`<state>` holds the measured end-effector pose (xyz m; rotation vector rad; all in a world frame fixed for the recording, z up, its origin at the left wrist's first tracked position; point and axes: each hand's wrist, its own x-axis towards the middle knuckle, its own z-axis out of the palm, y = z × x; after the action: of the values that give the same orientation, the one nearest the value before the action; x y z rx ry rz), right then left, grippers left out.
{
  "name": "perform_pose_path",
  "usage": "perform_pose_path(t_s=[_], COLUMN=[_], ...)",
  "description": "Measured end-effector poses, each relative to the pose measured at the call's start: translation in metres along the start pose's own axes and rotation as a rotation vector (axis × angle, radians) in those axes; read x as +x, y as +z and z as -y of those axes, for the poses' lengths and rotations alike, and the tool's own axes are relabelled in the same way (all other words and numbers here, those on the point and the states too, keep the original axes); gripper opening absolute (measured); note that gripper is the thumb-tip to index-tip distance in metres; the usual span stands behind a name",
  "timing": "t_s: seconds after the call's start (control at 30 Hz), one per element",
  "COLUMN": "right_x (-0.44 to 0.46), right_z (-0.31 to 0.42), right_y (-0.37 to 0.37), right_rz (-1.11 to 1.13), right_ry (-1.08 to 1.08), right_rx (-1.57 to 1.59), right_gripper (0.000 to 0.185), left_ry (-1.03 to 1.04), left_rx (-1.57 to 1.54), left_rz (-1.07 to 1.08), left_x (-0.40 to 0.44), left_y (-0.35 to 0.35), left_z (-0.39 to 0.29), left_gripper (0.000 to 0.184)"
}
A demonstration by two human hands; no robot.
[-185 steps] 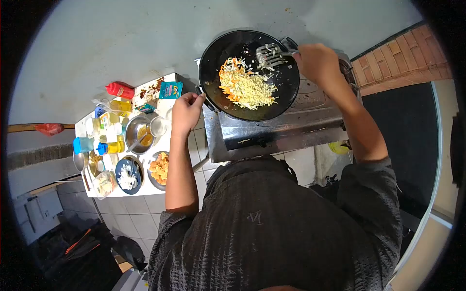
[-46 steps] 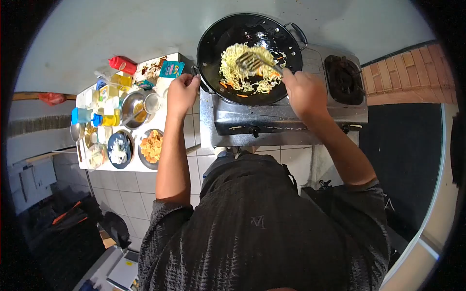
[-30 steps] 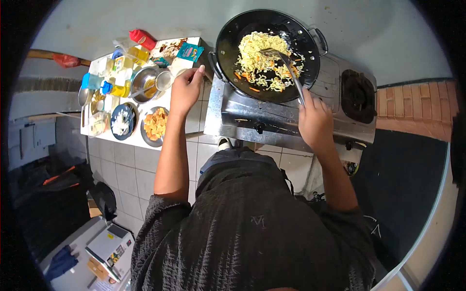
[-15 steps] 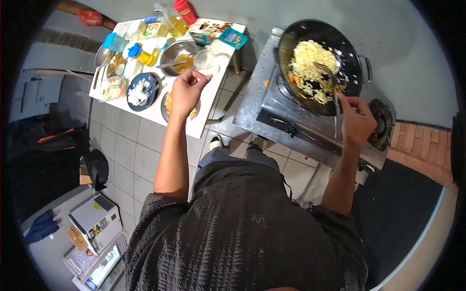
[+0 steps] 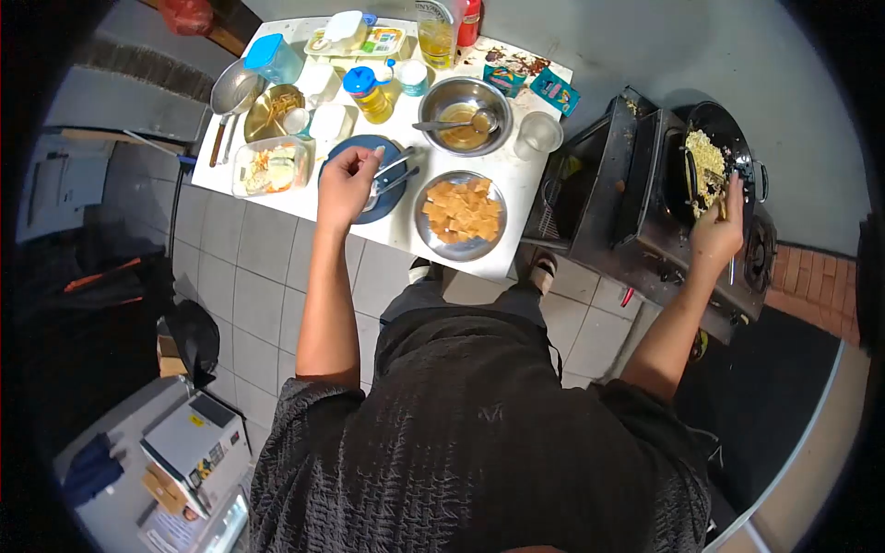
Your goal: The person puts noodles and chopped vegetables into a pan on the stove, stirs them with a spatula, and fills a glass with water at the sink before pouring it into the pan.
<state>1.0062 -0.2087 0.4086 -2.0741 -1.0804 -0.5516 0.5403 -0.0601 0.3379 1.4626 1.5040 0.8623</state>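
My left hand (image 5: 347, 190) is above the dark blue plate (image 5: 392, 198), its thumb and fingers pinched together. Whether anything small is between the fingertips is hidden. Metal utensil handles (image 5: 398, 166) lie across that plate, right beside the hand. Far to the right, my right hand (image 5: 719, 234) is closed around the handle of a spatula (image 5: 722, 210) at the near side of the black wok (image 5: 735, 129). The spatula's blade is in pale yellow chopped food (image 5: 703, 164) in the wok, which sits on the stove (image 5: 645, 241).
On the white table (image 5: 373, 241) stand a plate of orange-brown cut pieces (image 5: 464, 212), a steel bowl with a ladle (image 5: 463, 115), a clear cup (image 5: 538, 135), a yellow bottle with a blue cap (image 5: 369, 94) and a plastic food box (image 5: 271, 167). A gap separates table and stove.
The view has turned toward the table. My left hand has gone from beside the steel bowl to above the blue plate. My right hand is still on the spatula at the wok.
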Motion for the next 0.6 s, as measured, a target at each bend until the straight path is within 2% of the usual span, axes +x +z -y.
perform_pose_path(t_s=[0.07, 0.13, 0.2, 0.23, 0.27, 0.3, 0.33, 0.43, 0.6], right_x=[-0.012, -0.020, -0.024, -0.026, -0.029, -0.027, -0.022, -0.008, 0.008], right_z=[0.023, 0.032, 0.052, 0.062, 0.056, 0.072, 0.078, 0.087, 0.090], right_y=[0.001, 0.004, 0.016, 0.023, 0.044, 0.055, 0.074, 0.153, 0.298], right_rz=[0.132, 0.329, 0.048, 0.105, 0.237, 0.347, 0.398, 0.578, 0.957], right_ry=[0.197, 0.213, -0.340, -0.259, -0.056, 0.094, 0.075, -0.091, -0.239], right_rx=[-0.045, -0.138, -0.085, 0.007, 0.215, 0.262, 0.288, 0.378, 0.364], right_gripper=[0.040, 0.046, 0.046, 0.048, 0.044, 0.035, 0.025, 0.025, 0.038], left_ry=[0.003, 0.040, 0.025, 0.042, 0.055, 0.016, 0.013, -0.010, -0.147], left_rx=[-0.018, -0.049, -0.046, -0.064, -0.081, -0.053, -0.053, -0.060, -0.097], left_rz=[0.058, 0.100, 0.143, 0.156, 0.166, 0.172, 0.174, 0.184, 0.116], left_x=[0.011, 0.020, 0.029, 0.034, 0.039, 0.038, 0.038, 0.029, 0.004], left_y=[-0.016, -0.023, -0.026, -0.025, -0.023, -0.023, -0.021, -0.016, -0.022], left_z=[0.004, -0.003, -0.008, -0.007, -0.005, -0.009, -0.006, 0.002, 0.012], left_gripper=[0.026, 0.024, 0.023, 0.022, 0.022, 0.021, 0.021, 0.020, 0.016])
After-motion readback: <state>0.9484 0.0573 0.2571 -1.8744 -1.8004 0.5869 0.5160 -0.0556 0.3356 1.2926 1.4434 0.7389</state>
